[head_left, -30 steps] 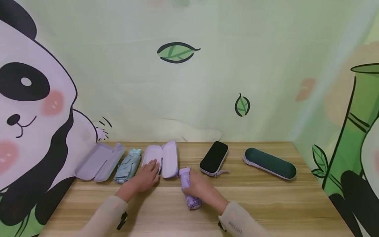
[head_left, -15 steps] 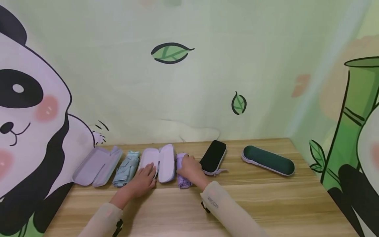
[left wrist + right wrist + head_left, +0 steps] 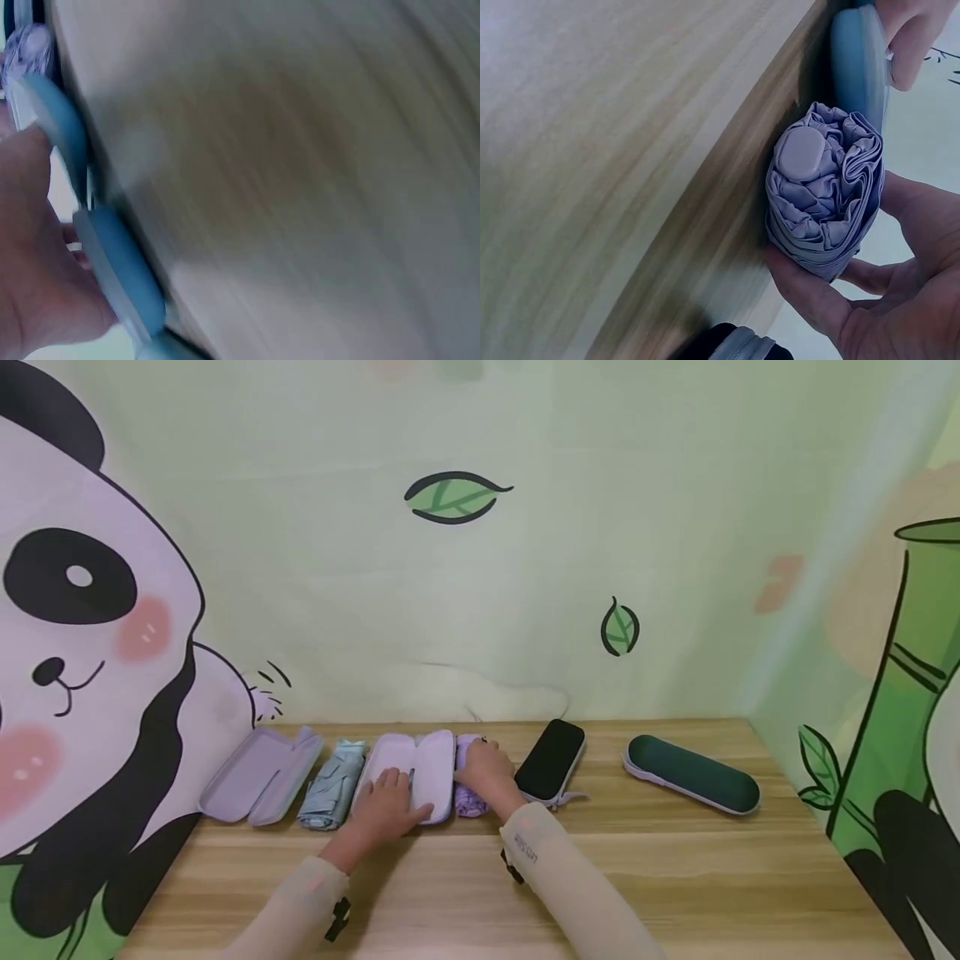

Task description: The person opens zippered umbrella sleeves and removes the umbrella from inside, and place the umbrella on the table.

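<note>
Since a second ago, the rolled purple umbrella [image 3: 470, 803] has shifted from in front of the open lilac case [image 3: 435, 768] to just beside it, on the table [image 3: 450, 897] between that case and the black case [image 3: 551, 760]. The right hand [image 3: 486, 771] holds the umbrella, thumb and fingers pinching its two sides. The left hand [image 3: 385, 807] rests on the open lilac case, its thumb now spread out to the right half. A rolled blue umbrella [image 3: 333, 787] lies on that case's left.
</note>
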### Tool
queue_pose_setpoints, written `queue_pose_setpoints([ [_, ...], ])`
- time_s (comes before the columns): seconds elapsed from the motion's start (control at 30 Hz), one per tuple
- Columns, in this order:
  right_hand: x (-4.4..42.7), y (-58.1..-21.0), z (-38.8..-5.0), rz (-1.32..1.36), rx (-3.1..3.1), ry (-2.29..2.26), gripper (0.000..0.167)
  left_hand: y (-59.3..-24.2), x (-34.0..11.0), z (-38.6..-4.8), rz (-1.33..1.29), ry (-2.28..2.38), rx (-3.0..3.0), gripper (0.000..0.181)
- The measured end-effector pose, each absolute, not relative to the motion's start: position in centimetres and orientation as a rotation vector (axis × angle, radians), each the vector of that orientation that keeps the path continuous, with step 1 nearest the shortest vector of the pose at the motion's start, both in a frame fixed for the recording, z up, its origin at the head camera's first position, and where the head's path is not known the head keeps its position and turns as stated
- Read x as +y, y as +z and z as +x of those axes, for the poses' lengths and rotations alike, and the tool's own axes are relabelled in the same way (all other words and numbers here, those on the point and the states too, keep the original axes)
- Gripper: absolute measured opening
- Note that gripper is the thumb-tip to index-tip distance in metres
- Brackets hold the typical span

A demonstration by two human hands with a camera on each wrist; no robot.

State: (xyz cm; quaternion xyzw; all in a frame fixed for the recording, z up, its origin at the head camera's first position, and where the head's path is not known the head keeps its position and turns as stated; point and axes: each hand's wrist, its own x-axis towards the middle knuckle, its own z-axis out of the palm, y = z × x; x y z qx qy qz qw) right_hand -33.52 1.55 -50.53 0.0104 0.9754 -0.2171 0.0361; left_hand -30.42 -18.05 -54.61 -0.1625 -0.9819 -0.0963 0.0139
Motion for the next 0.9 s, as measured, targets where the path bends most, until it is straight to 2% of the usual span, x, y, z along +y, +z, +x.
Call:
queue_pose_setpoints([
  [0.13,1.7,-50.6,-33.7,0.012,2.999,-0.69,0.06,-54.6,-17.0,-30.9,-0.349,-0.249,-3.12,0.081],
  [0.57,2.4,-50.3,-34.3,0.065,3.002,-0.738,0.066,-52.1,-15.3,-32.4,-0.153,-0.415,-3.27,0.086],
  [0.9,1.5,-50.5,-34.8,0.122,2.961,-0.735,0.064,-51.5,-15.3,-32.7,-0.183,-0.313,-3.4,0.067],
])
